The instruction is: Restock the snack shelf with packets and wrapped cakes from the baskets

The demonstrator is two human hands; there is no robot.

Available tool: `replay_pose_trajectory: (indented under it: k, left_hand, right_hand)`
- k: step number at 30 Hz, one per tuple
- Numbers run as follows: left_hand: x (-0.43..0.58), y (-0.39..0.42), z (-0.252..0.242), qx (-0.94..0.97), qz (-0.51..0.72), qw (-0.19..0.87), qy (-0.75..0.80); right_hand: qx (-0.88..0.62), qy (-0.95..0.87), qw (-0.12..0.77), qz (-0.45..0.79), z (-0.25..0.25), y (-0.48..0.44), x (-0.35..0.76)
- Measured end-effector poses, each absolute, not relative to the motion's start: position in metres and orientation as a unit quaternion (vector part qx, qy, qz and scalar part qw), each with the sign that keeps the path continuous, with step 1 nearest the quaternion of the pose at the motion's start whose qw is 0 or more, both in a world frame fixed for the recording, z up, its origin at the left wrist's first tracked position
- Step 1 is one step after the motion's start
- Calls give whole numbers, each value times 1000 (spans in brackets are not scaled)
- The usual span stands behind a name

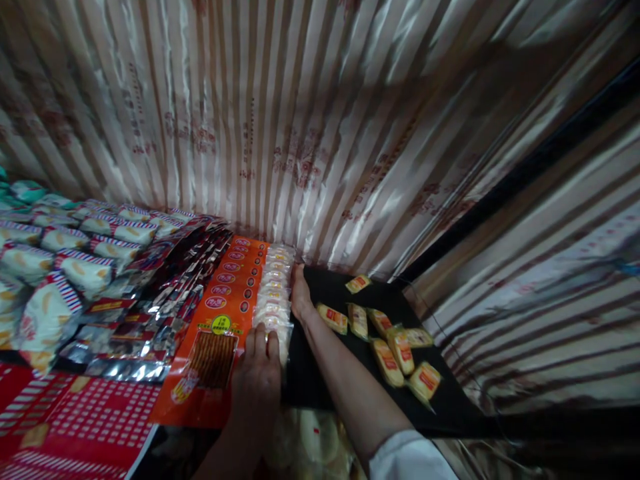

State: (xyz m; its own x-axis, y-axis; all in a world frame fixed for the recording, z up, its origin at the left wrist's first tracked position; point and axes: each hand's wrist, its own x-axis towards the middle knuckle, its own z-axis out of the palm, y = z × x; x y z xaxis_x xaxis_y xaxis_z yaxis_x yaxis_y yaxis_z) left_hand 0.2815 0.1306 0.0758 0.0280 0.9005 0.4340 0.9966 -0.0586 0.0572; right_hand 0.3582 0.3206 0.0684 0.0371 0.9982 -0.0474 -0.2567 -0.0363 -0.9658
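A row of small white plastic-wrapped packets [276, 277] runs from front to back along the edge of an orange snack package [220, 290]. My left hand [257, 363], with a ring on one finger, rests its extended fingers on the near packets and the orange package's edge. Against the far right side of the row lies my right hand [300, 293], flat, its fingers pointing away from me. Several loose yellow wrapped snack packs [387, 360] are scattered to the right of my right forearm.
A black tabletop [330, 380] carries the goods. On the left are dark shiny packets [175, 287], white-and-yellow snack bags [83, 273] and a red-and-white patterned sheet [95, 427]. Striped curtain fabric [280, 120] hangs behind; a dark bar [525, 160] slants at right.
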Motion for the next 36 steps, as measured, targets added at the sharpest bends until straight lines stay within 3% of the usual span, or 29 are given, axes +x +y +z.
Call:
replay_pose_trajectory:
  k: [6, 14, 18, 22, 30, 36]
  left_hand:
    - [279, 129, 77, -715, -217, 98, -657]
    - [286, 116, 115, -723, -251, 29, -642]
    - [308, 93, 126, -772, -253, -66, -579]
    - [344, 50, 107, -839, -177, -144, -493]
    - [366, 16, 26, -782, -79, -134, -604]
    - [358, 18, 23, -785, -115, -95, -602]
  right_hand:
    - [-516, -494, 559, 420, 81, 277, 402]
    - [-577, -683, 410, 177, 106, 131, 502]
    - [-564, -748, 301, 180, 88, 64, 529]
    - [-521, -799, 232, 189, 66, 33, 529]
    - [-576, -776, 122, 225, 45, 25, 498]
    - [-556, -772, 169, 259, 42, 7, 496]
